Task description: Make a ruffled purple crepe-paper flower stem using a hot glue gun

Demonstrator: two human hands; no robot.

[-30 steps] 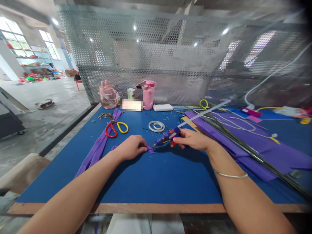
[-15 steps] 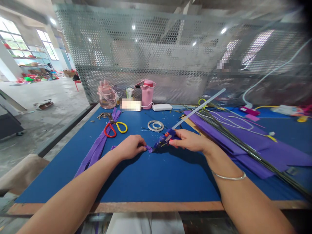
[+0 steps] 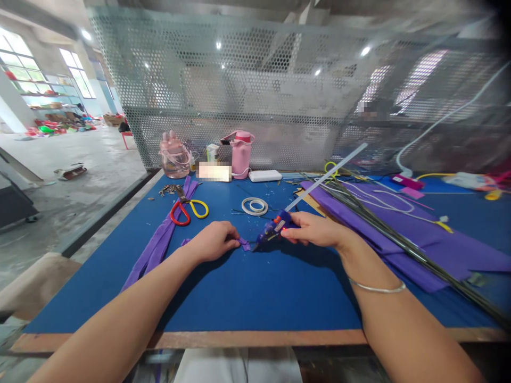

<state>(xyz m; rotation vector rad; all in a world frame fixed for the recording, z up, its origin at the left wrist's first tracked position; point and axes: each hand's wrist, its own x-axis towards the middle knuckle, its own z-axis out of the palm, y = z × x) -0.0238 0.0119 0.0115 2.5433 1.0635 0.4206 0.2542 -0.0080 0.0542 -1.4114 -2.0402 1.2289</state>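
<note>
My left hand (image 3: 213, 240) rests low over the blue table, its thumb and fingers pinching a small purple fabric strip (image 3: 245, 244). In my right hand (image 3: 315, 230) is a blue hot glue gun (image 3: 275, 226), my fingers wrapped round its handle. A long whitish glue stick (image 3: 327, 176) sticks out of the gun's back, up to the right. The gun's nozzle points down to the left, just right of the strip's end. A small red light glows on the gun. Left of my left hand lie scissors (image 3: 189, 210) with one red and one yellow handle, on long purple strips (image 3: 154, 250).
A white coil (image 3: 254, 206) lies beyond my hands. Along the back stand a pink thermos (image 3: 241, 154), a clear pink bottle (image 3: 175, 161) and a white power bank-like box (image 3: 265, 175). Purple sheets (image 3: 399, 229) under dark thin stems (image 3: 407, 246) cover the right side. A perforated metal screen (image 3: 255, 90) rises behind.
The glue gun in my right hand has shifted slightly right, its nozzle drawing away from the strip's end. My left hand stays in place with the strip.
</note>
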